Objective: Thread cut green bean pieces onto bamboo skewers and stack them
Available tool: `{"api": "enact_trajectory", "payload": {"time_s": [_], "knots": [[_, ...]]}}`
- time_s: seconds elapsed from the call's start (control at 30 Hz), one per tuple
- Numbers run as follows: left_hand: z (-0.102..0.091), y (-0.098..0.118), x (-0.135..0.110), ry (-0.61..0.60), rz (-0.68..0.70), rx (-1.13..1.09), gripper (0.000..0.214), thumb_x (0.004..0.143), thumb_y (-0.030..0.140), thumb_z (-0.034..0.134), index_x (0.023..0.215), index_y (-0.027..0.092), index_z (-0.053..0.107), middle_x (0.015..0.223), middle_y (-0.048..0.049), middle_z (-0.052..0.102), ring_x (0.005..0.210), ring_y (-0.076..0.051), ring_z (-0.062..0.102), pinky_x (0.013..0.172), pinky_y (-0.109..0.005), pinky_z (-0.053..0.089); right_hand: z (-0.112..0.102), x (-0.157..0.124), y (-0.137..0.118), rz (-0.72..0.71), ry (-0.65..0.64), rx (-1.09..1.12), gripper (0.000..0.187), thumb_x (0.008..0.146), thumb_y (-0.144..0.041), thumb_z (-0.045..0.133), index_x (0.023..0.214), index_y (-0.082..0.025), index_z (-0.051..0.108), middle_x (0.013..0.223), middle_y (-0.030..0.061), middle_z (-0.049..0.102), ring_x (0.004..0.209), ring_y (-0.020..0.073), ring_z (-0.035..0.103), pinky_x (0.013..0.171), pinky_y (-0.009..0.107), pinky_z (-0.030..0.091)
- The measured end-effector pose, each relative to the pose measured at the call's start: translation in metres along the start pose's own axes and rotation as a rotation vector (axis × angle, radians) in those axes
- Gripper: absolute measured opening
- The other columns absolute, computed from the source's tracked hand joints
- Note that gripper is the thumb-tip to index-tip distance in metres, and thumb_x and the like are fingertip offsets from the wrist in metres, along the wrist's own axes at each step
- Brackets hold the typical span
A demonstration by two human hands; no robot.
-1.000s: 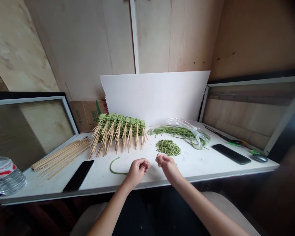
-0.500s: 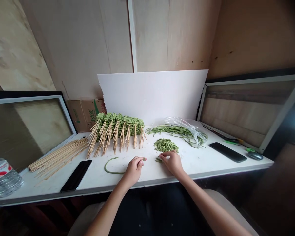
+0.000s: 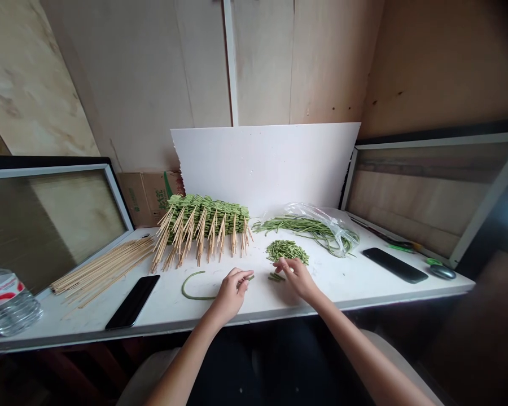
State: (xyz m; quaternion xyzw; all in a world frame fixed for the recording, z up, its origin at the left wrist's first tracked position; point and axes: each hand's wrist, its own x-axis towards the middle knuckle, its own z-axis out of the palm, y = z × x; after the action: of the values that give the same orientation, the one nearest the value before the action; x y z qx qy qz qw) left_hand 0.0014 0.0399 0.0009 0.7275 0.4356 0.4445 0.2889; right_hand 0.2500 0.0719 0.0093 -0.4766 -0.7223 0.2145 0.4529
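Observation:
My left hand (image 3: pixel 231 291) rests on the white table (image 3: pixel 355 282) with its fingers curled round the end of a long green bean (image 3: pixel 193 286) that curves away to the left. A few short bean pieces (image 3: pixel 275 277) lie just in front of my right hand (image 3: pixel 295 277), whose fingertips pinch at them. Directly behind that hand is a small heap of cut bean pieces (image 3: pixel 287 251). Farther back lies a stack of bean skewers (image 3: pixel 203 224) with their stick ends pointing toward me.
Loose bamboo sticks (image 3: pixel 104 270) and a black phone (image 3: pixel 133 301) lie at the left, a water bottle (image 3: pixel 8 299) at the far left edge. A plastic bag of long beans (image 3: pixel 317 225), a second phone (image 3: pixel 395 265) and a mouse (image 3: pixel 442 272) are at the right.
Both hands dropped from just above the table onto it. The right hand moved forward to the short bean pieces; the left now lies by the long bean's end.

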Motion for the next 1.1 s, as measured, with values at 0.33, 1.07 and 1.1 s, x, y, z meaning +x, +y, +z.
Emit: {"api": "enact_trajectory", "payload": {"time_s": [0.33, 1.07, 1.1], "knots": [[-0.001, 0.008, -0.001, -0.013, -0.080, -0.085, 0.027, 0.089, 0.028, 0.066, 0.112, 0.017, 0.073, 0.091, -0.0073, 0.075, 0.077, -0.019, 0.071, 0.074, -0.033, 0.058, 0.023, -0.016, -0.038, -0.184, -0.086, 0.105, 0.028, 0.094, -0.050, 0.067, 0.095, -0.025, 0.078, 0.094, 0.0074, 0.077, 0.091, 0.0250, 0.065, 0.071, 0.035, 0.050], [-0.003, 0.030, -0.005, -0.039, 0.112, -0.074, 0.031, 0.080, 0.000, 0.050, 0.073, 0.016, 0.075, 0.071, -0.0039, 0.070, 0.067, -0.016, 0.064, 0.067, -0.026, 0.049, 0.038, -0.025, -0.049, -0.131, -0.107, 0.458, 0.025, 0.087, -0.047, 0.075, 0.080, -0.023, 0.075, 0.077, 0.0043, 0.069, 0.081, 0.0225, 0.061, 0.073, 0.034, 0.047], [-0.004, 0.029, -0.005, -0.053, 0.087, -0.089, 0.028, 0.083, 0.003, 0.052, 0.075, 0.016, 0.076, 0.071, -0.0039, 0.070, 0.066, -0.015, 0.063, 0.065, -0.025, 0.049, 0.037, -0.023, -0.049, -0.113, -0.100, 0.473, 0.027, 0.087, -0.049, 0.075, 0.080, -0.023, 0.075, 0.079, 0.0047, 0.070, 0.080, 0.0222, 0.062, 0.072, 0.034, 0.047]]}}
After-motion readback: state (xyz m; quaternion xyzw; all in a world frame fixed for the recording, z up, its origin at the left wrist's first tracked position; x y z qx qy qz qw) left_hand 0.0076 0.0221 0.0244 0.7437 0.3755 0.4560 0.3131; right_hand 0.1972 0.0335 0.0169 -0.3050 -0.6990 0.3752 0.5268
